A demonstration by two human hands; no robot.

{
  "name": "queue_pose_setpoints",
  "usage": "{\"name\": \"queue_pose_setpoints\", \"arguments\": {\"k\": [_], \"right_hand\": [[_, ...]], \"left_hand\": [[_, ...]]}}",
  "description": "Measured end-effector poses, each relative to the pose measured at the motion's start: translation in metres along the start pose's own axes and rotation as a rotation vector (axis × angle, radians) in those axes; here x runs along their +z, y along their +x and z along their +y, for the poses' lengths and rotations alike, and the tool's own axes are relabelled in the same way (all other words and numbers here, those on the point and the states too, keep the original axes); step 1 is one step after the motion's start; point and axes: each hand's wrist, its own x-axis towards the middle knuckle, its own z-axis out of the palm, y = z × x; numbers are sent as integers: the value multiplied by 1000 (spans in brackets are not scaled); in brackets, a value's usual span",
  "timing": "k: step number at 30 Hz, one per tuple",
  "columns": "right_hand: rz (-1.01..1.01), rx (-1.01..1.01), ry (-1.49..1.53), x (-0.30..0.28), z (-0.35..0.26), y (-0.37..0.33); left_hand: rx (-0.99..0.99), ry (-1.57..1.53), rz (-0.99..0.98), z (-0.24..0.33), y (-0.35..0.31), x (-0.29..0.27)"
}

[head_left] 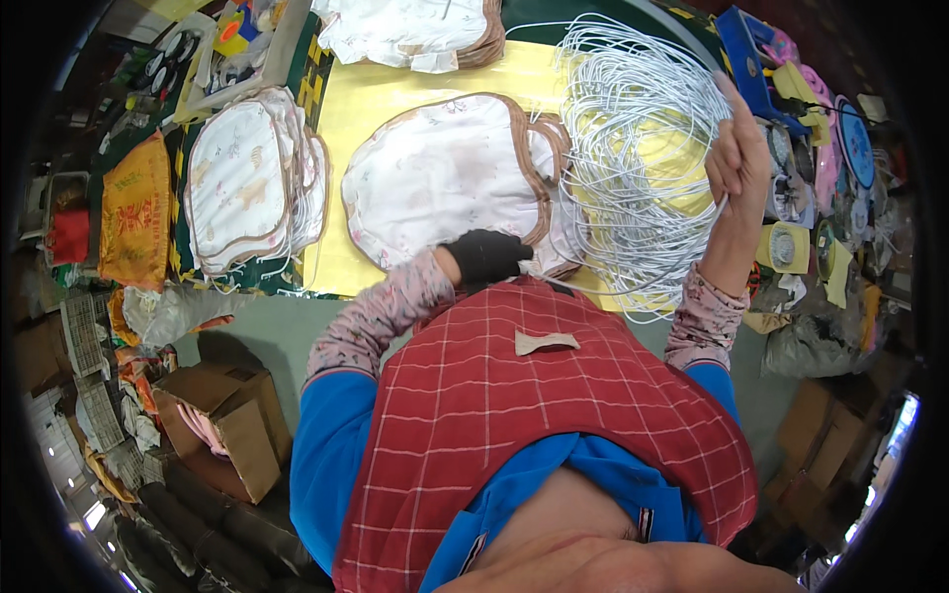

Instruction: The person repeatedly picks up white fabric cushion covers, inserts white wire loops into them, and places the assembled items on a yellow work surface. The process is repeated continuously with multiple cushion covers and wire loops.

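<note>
A padded white fabric piece (445,178) with brown edging lies in front of me, on top of several similar pieces (554,148). At its lower right edge, my left hand (489,256), in a black glove, is closed with its fingertips pinching the rim. From that spot a white cord (643,291) runs in a curve to the right. My right hand (739,158) is bare and raised at the right of the cord heap, its fingers curled round this cord. The heap of loose white cords (643,109) spreads beside the fabric stack. What lies under my gloved fingers is hidden.
A stack of edged fabric pieces (242,183) lies on the left, another (415,35) at the back. Yellow sheeting (341,109) covers the table. A blue bin (746,64) stands far right, a grey tray (247,59) far left. A cardboard box (222,425) sits below left.
</note>
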Motion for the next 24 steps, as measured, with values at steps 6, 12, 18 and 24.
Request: {"name": "queue_pose_setpoints", "arguments": {"k": [6,12,18,24], "right_hand": [[221,-52,-565,-8,42,-21],[273,-54,-277,13,22,-72],[322,-21,-121,7,3,-86],[92,-159,72,-23,-2,-84]], "left_hand": [[-457,339,684,-178,54,-52],[-685,283,499,-263,81,-69],[-157,-368,866,-210,34,-156],[98,177,1209,-105,-56,-188]]}}
